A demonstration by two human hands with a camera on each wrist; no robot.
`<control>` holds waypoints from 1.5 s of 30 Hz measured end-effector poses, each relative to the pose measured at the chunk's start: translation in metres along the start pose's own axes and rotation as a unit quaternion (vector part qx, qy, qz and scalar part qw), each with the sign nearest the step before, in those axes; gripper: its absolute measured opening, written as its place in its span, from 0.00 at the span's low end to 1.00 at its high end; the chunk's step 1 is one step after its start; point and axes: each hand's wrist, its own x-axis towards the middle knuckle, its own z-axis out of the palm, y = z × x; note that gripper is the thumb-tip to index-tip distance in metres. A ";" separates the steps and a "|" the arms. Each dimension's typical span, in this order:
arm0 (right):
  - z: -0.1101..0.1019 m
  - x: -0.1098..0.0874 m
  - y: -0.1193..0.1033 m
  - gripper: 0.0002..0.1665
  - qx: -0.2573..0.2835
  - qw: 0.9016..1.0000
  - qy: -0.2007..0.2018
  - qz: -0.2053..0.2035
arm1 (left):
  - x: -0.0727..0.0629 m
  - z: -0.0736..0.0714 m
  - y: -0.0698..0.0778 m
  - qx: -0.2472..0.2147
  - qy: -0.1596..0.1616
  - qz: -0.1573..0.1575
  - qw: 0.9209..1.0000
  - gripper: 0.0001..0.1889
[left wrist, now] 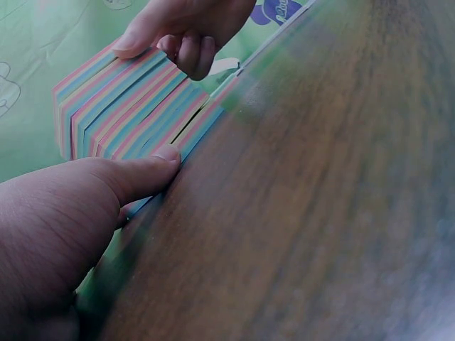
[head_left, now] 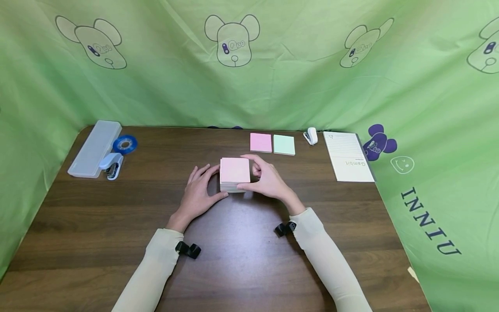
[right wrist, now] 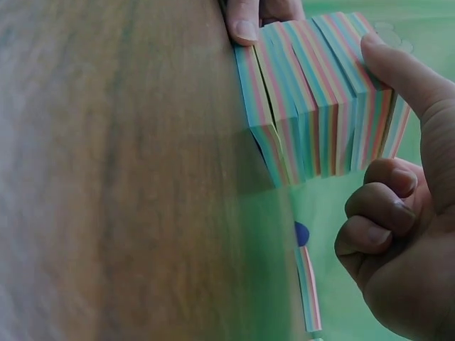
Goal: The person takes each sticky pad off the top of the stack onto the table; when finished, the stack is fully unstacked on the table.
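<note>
A tall stack of sticky note pads (head_left: 234, 170) stands on the wooden table, with a pink sheet on top and striped pink, yellow, green and blue sides. My left hand (head_left: 198, 191) holds the stack low at its left side. In the left wrist view its thumb (left wrist: 153, 170) lies against the bottom front edge. My right hand (head_left: 270, 180) pinches the stack near the top, thumb on the front and index finger at the back. Its other fingers are curled beside the stack in the right wrist view, where the pads (right wrist: 320, 92) look slightly uneven.
Behind the stack lie a pink sticky note pad (head_left: 260, 142) and a mint green one (head_left: 284, 144). A small white stapler (head_left: 311, 136) and a notebook (head_left: 348, 157) are at the back right. A pale case (head_left: 95, 149), blue tape roll (head_left: 125, 144) and light blue stapler (head_left: 111, 164) sit left.
</note>
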 end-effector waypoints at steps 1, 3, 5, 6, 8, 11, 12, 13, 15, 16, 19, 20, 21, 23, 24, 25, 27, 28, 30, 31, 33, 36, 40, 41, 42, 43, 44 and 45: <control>-0.001 0.000 0.000 0.51 0.005 1.000 -0.002 -0.001 | 0.000 0.000 0.000 -0.001 0.000 0.000 1.000 0.49; -0.004 0.000 0.001 0.50 0.012 1.000 -0.007 -0.001 | 0.000 0.000 0.000 -0.002 0.001 0.000 1.000 0.49; -0.007 0.000 0.001 0.49 0.013 1.000 -0.012 -0.001 | 0.000 -0.001 0.001 -0.004 0.001 0.000 1.000 0.49; -0.009 0.000 0.001 0.49 0.012 1.000 -0.015 0.001 | 0.000 -0.001 0.001 -0.004 0.001 0.000 1.000 0.49; -0.013 -0.001 0.001 0.49 0.008 1.000 -0.022 0.005 | 0.000 -0.001 0.001 -0.005 0.000 -0.002 1.000 0.49; -0.017 -0.001 0.002 0.49 0.004 1.000 -0.029 0.007 | 0.000 -0.001 0.001 -0.004 -0.001 -0.003 1.000 0.49; -0.017 -0.001 0.002 0.50 0.003 1.000 -0.029 0.008 | 0.000 -0.001 0.001 -0.004 -0.001 -0.004 1.000 0.49; -0.017 -0.001 0.002 0.52 0.003 1.000 -0.029 0.006 | 0.000 -0.001 0.001 -0.004 -0.002 -0.004 1.000 0.49; -0.016 -0.001 0.002 0.54 0.000 1.000 -0.026 0.003 | 0.000 -0.001 0.001 -0.004 -0.002 -0.002 1.000 0.49; -0.015 -0.001 0.002 0.55 -0.001 1.000 -0.024 0.002 | 0.000 -0.001 0.001 -0.004 -0.002 -0.002 1.000 0.49; -0.012 0.000 0.001 0.53 -0.007 1.000 -0.017 0.000 | 0.000 -0.001 0.001 -0.006 -0.001 0.000 1.000 0.49; -0.012 0.000 0.001 0.51 -0.008 1.000 -0.014 0.000 | 0.000 -0.001 0.001 -0.006 -0.001 0.000 1.000 0.49; -0.011 0.000 0.001 0.50 -0.011 1.000 -0.011 0.001 | 0.000 -0.001 0.001 -0.006 0.000 0.000 1.000 0.49; -0.011 0.000 0.000 0.47 -0.016 1.000 -0.006 0.003 | 0.000 -0.001 0.001 -0.006 0.000 0.000 1.000 0.49; -0.012 0.000 0.000 0.47 -0.017 1.000 -0.004 0.004 | 0.000 -0.001 0.001 -0.006 0.000 0.000 1.000 0.49; -0.012 0.000 0.000 0.46 -0.018 1.000 -0.002 0.005 | 0.000 -0.001 0.001 -0.006 -0.001 0.000 1.000 0.49; -0.013 0.000 -0.001 0.46 -0.021 1.000 -0.001 0.006 | 0.000 -0.001 0.001 -0.005 -0.002 0.000 1.000 0.49; -0.014 0.000 -0.001 0.46 -0.017 1.000 -0.001 0.006 | 0.000 -0.001 0.002 -0.005 -0.002 0.000 1.000 0.49; -0.016 -0.001 0.000 0.46 -0.008 1.000 -0.003 0.006 | 0.000 -0.001 0.002 -0.005 -0.003 0.000 1.000 0.49; -0.016 -0.001 0.000 0.45 0.000 1.000 -0.004 0.007 | 0.000 -0.001 0.002 -0.005 -0.003 0.000 1.000 0.49; -0.018 -0.001 0.002 0.45 0.018 1.000 -0.006 0.006 | -0.001 -0.001 0.002 -0.005 -0.004 -0.001 1.000 0.49; -0.021 -0.001 0.007 0.44 0.044 0.999 -0.005 0.005 | -0.001 -0.001 0.002 -0.005 -0.005 -0.004 1.000 0.49; -0.027 -0.001 0.012 0.45 0.072 0.997 0.001 0.004 | 0.000 -0.001 0.003 -0.006 -0.008 -0.008 1.000 0.49; -0.029 -0.001 0.013 0.46 0.079 0.997 0.002 0.006 | 0.000 -0.001 0.003 -0.005 -0.008 -0.009 1.000 0.49; -0.032 -0.001 0.013 0.46 0.084 0.996 0.003 0.008 | 0.000 -0.001 0.003 -0.005 -0.008 -0.009 1.000 0.49; -0.035 -0.002 0.014 0.47 0.089 0.996 0.004 0.012 | 0.000 -0.001 0.003 -0.005 -0.008 -0.009 1.000 0.49; -0.038 -0.002 0.014 0.47 0.093 0.996 0.006 0.015 | 0.000 -0.001 0.002 -0.005 -0.007 -0.009 1.000 0.49; -0.041 -0.002 0.014 0.47 0.097 0.995 0.009 0.018 | 0.000 -0.002 0.002 -0.005 -0.006 -0.009 1.000 0.49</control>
